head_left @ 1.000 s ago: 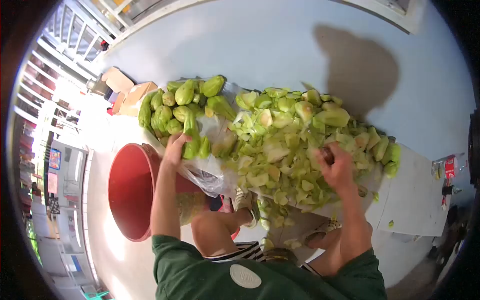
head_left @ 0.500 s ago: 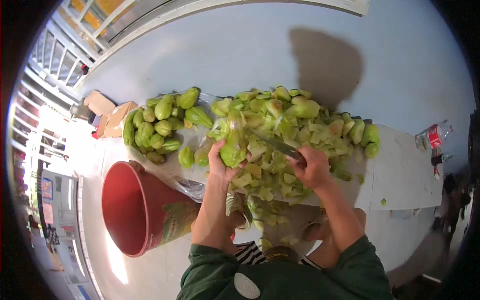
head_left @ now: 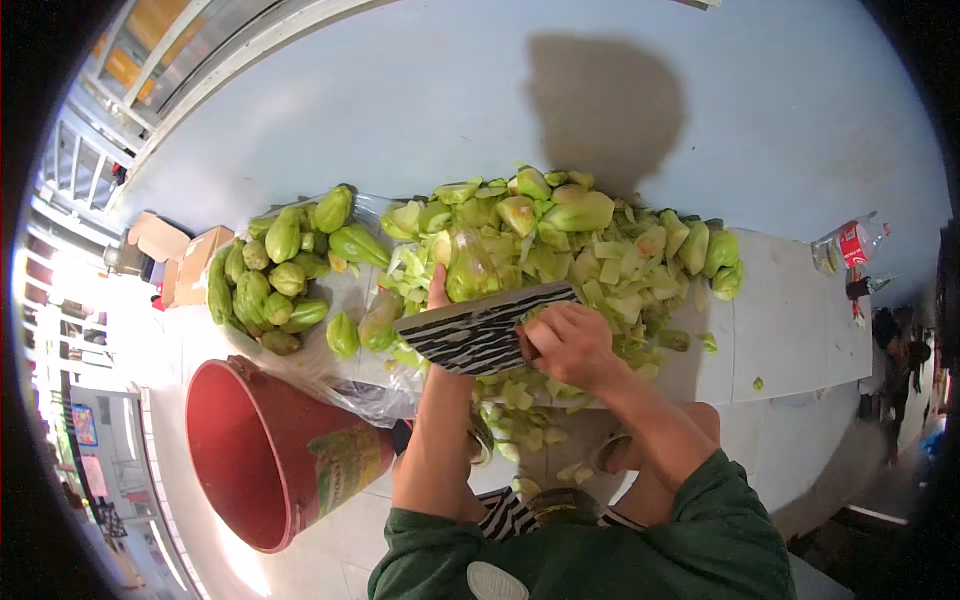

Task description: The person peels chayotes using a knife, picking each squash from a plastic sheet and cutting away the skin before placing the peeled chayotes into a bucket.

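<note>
My right hand (head_left: 570, 345) is wrapped round the handle of a cleaver (head_left: 470, 330), whose broad blade is turned flat towards me and mirrors dark and light stripes. Behind the blade, my left hand (head_left: 438, 290) grips a chayote (head_left: 470, 270); only the thumb side shows, the other fingers being hidden. This chayote is partly cut, with pale flesh at its upper end. Around and beyond both hands spreads a heap of pale green cut chayote pieces (head_left: 620, 270). Whole chayotes (head_left: 285, 235) are piled to the left on clear plastic.
A large red bucket (head_left: 300, 455) lies tilted at the left, its mouth towards the left. Cardboard boxes (head_left: 195, 265) stand behind it by the wall (head_left: 400, 100). At the right are a plastic bottle with a red label (head_left: 850, 245) and a small dark bottle (head_left: 862, 288).
The cleaver has swung left across my left hand, and its blade has turned from edge-on to flat towards me. My right hand has moved left. The camera view has shifted slightly.
</note>
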`<state>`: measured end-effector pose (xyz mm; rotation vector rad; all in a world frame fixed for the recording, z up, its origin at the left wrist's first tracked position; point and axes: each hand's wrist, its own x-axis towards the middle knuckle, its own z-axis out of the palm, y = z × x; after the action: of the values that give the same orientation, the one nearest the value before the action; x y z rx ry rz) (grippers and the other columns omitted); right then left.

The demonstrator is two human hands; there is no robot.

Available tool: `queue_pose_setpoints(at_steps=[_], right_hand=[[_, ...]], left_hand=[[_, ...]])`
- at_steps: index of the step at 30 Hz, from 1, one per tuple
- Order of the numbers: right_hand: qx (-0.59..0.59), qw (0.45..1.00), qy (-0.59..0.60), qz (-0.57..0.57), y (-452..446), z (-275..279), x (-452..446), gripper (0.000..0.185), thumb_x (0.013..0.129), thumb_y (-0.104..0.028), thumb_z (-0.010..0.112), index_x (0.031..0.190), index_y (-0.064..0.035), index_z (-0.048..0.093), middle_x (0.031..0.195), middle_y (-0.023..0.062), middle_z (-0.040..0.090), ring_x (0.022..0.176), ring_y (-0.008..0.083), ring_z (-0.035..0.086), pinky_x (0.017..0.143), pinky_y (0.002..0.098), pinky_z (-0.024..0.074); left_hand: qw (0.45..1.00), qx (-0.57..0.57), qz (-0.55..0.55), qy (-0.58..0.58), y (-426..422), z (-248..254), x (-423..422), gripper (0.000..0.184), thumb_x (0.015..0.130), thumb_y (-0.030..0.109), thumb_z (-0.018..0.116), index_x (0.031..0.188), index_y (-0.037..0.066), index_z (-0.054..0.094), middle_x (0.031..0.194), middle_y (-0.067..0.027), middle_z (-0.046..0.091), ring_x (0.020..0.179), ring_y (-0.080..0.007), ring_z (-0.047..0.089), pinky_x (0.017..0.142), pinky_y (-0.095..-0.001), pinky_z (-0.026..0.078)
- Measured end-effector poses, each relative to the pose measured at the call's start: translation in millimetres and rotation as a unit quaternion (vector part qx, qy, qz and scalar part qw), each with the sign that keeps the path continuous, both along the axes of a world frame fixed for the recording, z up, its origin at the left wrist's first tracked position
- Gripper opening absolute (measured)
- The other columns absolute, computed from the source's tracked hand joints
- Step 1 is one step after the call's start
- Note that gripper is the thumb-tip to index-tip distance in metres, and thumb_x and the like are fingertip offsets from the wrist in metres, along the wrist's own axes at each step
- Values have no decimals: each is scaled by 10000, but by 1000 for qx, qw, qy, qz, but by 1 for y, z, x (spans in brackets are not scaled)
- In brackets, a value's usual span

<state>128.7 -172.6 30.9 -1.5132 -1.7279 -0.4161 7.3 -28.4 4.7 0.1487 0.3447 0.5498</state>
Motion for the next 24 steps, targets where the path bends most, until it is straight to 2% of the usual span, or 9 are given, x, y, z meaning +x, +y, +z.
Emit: queue_pose_setpoints(at_steps=[4, 8, 10, 13, 16, 18, 19, 21, 24], right_hand=[[-8, 1000, -28, -2, 7, -4, -2, 193, 742, -149, 690, 842, -92, 535, 740, 32, 532, 658, 214, 568, 595, 350, 463], [5, 999, -30, -13, 12, -6, -4, 178, 765, -153, 687, 807, -93, 524, 723, 26, 528, 655, 212, 569, 593, 342, 458], [18, 999, -26, -25, 13, -3, -6, 178, 789, -155, 682, 773, -96, 514, 694, 20, 519, 650, 210, 568, 594, 342, 454], [0, 1000, -24, -20, 12, -2, -6, 169, 803, -147, 674, 751, -103, 519, 681, 20, 520, 630, 208, 562, 583, 335, 448], [-12, 999, -24, -18, 11, -2, -3, 141, 803, -137, 665, 799, -100, 529, 692, 41, 552, 639, 231, 599, 576, 361, 477], [-80, 994, 24, -74, 19, -17, 13, 172, 773, -98, 692, 799, -82, 523, 701, 68, 566, 633, 267, 597, 558, 374, 476], [-145, 978, 71, -129, 22, -18, 22, 210, 743, -59, 719, 799, -63, 517, 709, 95, 581, 627, 303, 595, 540, 386, 474], [-135, 979, 92, -125, 20, -12, 34, 202, 759, -64, 705, 831, -64, 516, 724, 106, 593, 649, 326, 601, 537, 409, 477], [-150, 981, 40, -112, 14, -7, 31, 218, 764, -144, 693, 910, -87, 542, 749, 88, 619, 684, 296, 645, 572, 412, 518]], left_hand=[[978, 64, 90, 177, -7, 11, 14, 518, 976, 499, 457, 1243, 66, 549, 1145, -106, 635, 982, -245, 612, 910, -380, 497], [983, 40, 96, 152, -6, -1, 11, 502, 983, 483, 449, 1237, 63, 550, 1132, -105, 635, 969, -245, 611, 915, -383, 494], [952, 224, 131, 163, -8, -17, 5, 464, 1003, 433, 432, 1324, 98, 437, 1216, -133, 583, 1037, -256, 594, 979, -414, 468], [977, 128, 109, 131, -10, -7, 8, 481, 1015, 376, 426, 1419, 138, 317, 1297, -143, 532, 1087, -259, 582, 1018, -431, 453], [972, 214, 95, 7, -11, -10, 6, 462, 1005, 391, 433, 1368, 107, 394, 1246, -141, 557, 1079, -274, 587, 991, -446, 470], [962, 107, 141, 207, -10, 7, 15, 439, 998, 417, 420, 1268, 78, 487, 1161, -115, 593, 1009, -272, 600, 829, -449, 520], [953, 93, 97, 270, -13, 39, 16, 433, 996, 438, 383, 1176, 77, 541, 1068, -85, 624, 918, -265, 608, 652, -427, 498], [968, 132, 18, 213, -5, 33, 5, 386, 1005, 405, 388, 1217, 118, 536, 1042, -80, 653, 858, -226, 639, 606, -376, 481], [963, 113, 80, 229, -8, 30, 5, 384, 1004, 389, 424, 1196, 82, 551, 1015, -99, 664, 849, -237, 649, 651, -392, 514]])
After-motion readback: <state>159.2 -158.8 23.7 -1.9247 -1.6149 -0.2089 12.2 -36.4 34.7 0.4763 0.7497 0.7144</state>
